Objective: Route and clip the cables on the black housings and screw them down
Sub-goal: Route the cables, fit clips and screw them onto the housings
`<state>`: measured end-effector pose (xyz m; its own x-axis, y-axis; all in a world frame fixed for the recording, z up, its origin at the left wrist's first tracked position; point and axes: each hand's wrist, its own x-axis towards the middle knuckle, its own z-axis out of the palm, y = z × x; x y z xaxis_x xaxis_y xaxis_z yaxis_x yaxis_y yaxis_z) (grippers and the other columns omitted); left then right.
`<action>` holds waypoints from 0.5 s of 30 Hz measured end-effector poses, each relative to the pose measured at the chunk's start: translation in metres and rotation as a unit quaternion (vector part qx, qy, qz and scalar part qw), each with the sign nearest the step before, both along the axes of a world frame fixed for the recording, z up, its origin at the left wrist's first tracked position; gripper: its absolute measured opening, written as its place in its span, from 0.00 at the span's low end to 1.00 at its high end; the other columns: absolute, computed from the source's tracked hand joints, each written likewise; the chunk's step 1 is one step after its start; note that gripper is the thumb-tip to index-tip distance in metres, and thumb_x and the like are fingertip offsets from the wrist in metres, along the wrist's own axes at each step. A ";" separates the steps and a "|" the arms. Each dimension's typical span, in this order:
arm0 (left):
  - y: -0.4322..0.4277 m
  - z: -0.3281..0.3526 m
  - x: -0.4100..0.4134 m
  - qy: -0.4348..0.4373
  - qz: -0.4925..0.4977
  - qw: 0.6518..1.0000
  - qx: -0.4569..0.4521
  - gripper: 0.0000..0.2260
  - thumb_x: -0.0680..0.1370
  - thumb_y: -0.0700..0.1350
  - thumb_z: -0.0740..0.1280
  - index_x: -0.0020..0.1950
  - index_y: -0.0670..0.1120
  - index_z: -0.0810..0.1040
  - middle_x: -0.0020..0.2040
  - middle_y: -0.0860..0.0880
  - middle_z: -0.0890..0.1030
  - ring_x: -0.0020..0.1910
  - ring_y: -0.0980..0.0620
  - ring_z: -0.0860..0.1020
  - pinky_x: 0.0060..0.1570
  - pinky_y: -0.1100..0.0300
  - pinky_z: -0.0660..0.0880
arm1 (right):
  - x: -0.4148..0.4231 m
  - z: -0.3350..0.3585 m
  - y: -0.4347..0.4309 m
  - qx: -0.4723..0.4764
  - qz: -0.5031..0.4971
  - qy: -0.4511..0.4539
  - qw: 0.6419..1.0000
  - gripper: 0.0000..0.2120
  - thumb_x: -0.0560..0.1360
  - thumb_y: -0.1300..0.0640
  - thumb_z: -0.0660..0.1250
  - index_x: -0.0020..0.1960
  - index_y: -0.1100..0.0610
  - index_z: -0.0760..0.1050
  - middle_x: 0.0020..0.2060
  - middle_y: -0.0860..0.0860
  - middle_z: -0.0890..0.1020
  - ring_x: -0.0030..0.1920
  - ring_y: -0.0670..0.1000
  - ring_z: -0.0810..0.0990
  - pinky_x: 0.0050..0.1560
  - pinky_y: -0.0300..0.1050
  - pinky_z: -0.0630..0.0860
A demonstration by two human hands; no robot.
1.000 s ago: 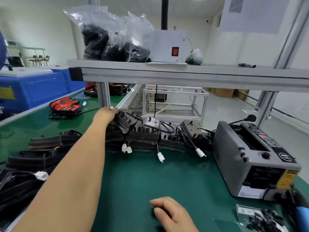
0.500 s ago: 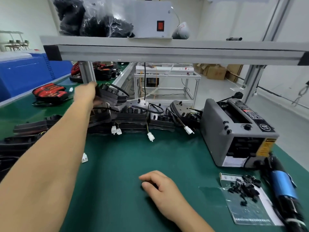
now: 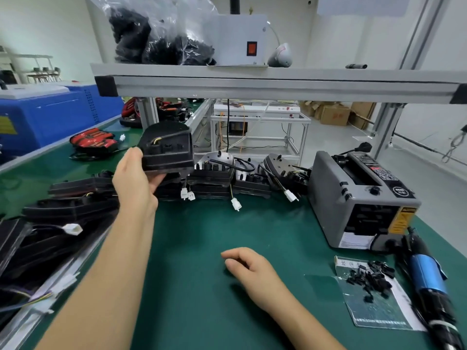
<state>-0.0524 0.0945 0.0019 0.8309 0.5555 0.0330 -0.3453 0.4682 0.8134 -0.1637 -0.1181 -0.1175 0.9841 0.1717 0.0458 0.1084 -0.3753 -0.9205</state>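
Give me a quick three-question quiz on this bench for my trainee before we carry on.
1. Fill in: the blue electric screwdriver lies to the ___ of the bag of black clips.
2. True or false: the left hand grips a black housing, raised above the others.
3. Where is the right hand?
A. Resting on the green mat, holding nothing
B. Gripping the electric screwdriver
C. Inside the bag of black clips

Key: 1 right; 2 true; 3 A.
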 end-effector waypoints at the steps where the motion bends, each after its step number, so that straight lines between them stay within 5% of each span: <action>1: -0.002 -0.005 -0.010 -0.010 0.001 1.000 -0.003 0.04 0.73 0.45 0.64 0.44 0.49 0.78 0.43 0.49 0.84 0.45 0.50 0.84 0.41 0.54 0.81 | 0.002 0.003 0.000 0.024 -0.004 0.016 1.000 0.07 0.77 0.55 0.64 0.49 0.44 0.78 0.49 0.40 0.81 0.48 0.32 0.76 0.49 0.24 0.68; 6: -0.025 -0.033 -0.055 -0.010 -0.001 1.000 0.003 0.16 0.77 0.48 0.64 0.64 0.50 0.76 0.53 0.55 0.83 0.47 0.54 0.82 0.41 0.58 0.81 | 0.019 0.037 0.005 0.165 -0.033 0.064 0.984 0.08 0.77 0.47 0.64 0.52 0.47 0.78 0.50 0.46 0.83 0.53 0.45 0.81 0.53 0.43 0.78; 9: -0.045 -0.051 -0.086 -0.003 -0.009 1.000 0.015 0.13 0.79 0.47 0.64 0.63 0.56 0.76 0.49 0.59 0.84 0.42 0.58 0.81 0.33 0.65 0.77 | 0.029 0.062 0.009 0.241 -0.033 0.084 0.966 0.19 0.71 0.37 0.64 0.56 0.47 0.75 0.52 0.51 0.83 0.51 0.49 0.83 0.50 0.49 0.81; 15: -0.071 -0.081 -0.145 0.027 -0.084 0.995 0.049 0.19 0.72 0.50 0.68 0.62 0.60 0.76 0.53 0.56 0.83 0.49 0.56 0.83 0.38 0.61 0.79 | 0.035 0.073 0.005 0.316 0.012 0.192 0.929 0.39 0.60 0.31 0.68 0.64 0.54 0.74 0.53 0.55 0.83 0.53 0.57 0.83 0.51 0.53 0.80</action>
<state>-0.1973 0.0239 -0.0787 0.9135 0.4055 0.0334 -0.2241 0.4329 0.8732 -0.1286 -0.1131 -0.0448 0.9448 0.2516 -0.2097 -0.2731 0.2517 -0.9285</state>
